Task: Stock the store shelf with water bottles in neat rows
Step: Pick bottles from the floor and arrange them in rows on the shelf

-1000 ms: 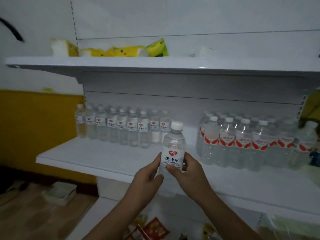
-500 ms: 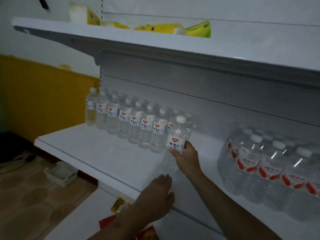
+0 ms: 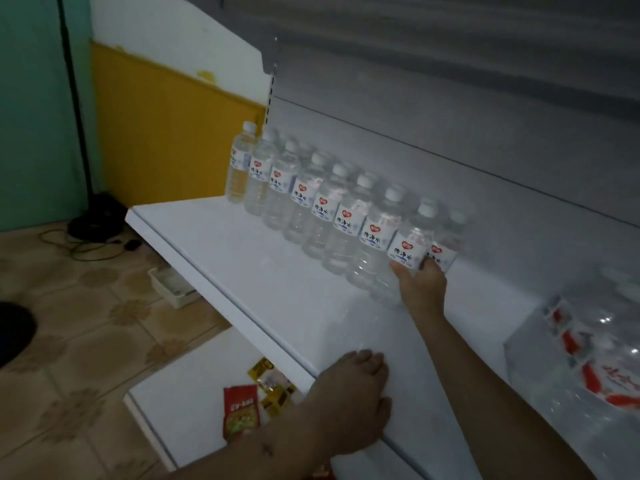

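A row of small clear water bottles [image 3: 323, 206] with white caps and white labels stands along the back of the white shelf [image 3: 249, 271]. My right hand [image 3: 420, 289] grips the bottle [image 3: 410, 244] at the right end of the front row, fingers curled round its lower body; it stands upright against its neighbour. Another bottle [image 3: 446, 245] shows just behind it. My left hand [image 3: 356, 400] rests flat on the shelf's front edge, fingers straight, holding nothing.
A shrink-wrapped pack of red-labelled bottles [image 3: 585, 358] sits on the shelf at the right. Snack packets [image 3: 242, 410] lie on the lower shelf. On the tiled floor are a white tray [image 3: 173, 285] and cables [image 3: 100, 230].
My right hand carried the bottle from in front of me to the right end of the row. My left hand let go of it and came down onto the shelf edge.
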A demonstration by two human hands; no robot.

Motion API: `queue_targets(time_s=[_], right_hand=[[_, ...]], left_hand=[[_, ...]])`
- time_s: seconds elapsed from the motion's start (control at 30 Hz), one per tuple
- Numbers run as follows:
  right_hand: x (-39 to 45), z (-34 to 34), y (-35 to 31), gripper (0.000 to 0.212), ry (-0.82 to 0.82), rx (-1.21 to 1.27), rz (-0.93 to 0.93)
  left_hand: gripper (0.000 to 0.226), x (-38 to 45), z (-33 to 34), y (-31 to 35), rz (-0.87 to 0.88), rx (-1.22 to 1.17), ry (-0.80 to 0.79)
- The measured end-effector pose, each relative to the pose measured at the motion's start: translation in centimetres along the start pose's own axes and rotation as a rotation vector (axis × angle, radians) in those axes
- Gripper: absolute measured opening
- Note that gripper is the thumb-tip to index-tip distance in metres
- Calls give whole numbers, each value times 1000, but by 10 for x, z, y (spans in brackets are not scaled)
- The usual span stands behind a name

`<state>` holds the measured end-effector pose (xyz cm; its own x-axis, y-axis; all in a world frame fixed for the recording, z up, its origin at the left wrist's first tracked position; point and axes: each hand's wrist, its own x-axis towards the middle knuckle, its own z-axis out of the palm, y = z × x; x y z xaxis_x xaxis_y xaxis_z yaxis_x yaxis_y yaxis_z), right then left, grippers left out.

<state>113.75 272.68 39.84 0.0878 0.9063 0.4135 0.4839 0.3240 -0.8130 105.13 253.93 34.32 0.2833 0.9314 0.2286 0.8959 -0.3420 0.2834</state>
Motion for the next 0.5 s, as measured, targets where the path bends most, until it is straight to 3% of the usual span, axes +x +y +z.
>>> queue_targets(time_s=[0.1,0.5], right_hand=[[3,-7,3,38,-29,-76,5],[4,-15,-17,46,-144,-297,22]], left_hand=[[59,-2,-4,3,-34,-15,-38],[60,1,-10,-2,-53,-98,-107]])
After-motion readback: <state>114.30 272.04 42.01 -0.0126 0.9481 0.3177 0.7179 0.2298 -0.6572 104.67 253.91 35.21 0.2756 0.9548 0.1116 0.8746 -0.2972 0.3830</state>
